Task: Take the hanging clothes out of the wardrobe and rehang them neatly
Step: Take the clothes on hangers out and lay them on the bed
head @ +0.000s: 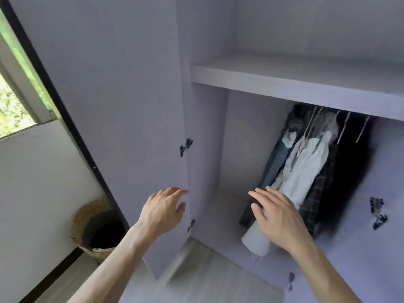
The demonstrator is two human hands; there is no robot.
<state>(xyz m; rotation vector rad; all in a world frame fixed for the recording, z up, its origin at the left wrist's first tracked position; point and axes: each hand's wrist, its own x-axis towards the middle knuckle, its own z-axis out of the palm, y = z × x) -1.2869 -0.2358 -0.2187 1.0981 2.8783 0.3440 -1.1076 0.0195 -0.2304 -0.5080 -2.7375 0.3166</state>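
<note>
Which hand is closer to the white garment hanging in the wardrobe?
Right. The right hand is spread just in front of the white garment; the left hand is off to the left, at the edge of the open door.

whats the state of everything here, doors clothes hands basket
left door: open
right door: open
hanging clothes: on hangers, bunched together
left hand: open, fingertips at the left door's edge
right hand: open, fingers straight, in front of the clothes; contact unclear
basket: upright on the floor
</note>
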